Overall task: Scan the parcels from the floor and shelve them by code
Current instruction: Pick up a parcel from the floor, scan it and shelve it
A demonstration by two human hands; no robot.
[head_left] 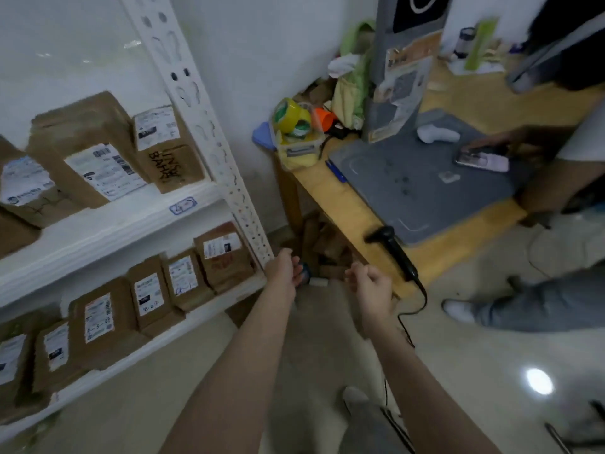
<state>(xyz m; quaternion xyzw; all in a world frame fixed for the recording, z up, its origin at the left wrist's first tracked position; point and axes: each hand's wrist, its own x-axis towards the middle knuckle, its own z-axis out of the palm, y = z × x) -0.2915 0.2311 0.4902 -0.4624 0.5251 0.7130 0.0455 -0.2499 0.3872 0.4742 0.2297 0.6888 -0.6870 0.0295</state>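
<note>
Both my arms reach forward and down toward the floor between the shelf and the table. My left hand [288,267] hangs with loosely curled fingers beside the shelf's corner post and holds nothing that I can see. My right hand [368,278] is also loosely curled and empty, a little left of the black barcode scanner [394,250] that lies on the table's near corner with its cable trailing down. Brown parcels [327,247] lie on the floor under the table. Several labelled brown parcels [154,290] stand on the white shelf [108,224].
A wooden table [360,217] carries a grey mat [425,191], tape rolls [291,119] in a box and clutter. Another person [556,178] stands at the right, holding a phone [481,160] over the mat. A small white thing [318,282] lies on the floor.
</note>
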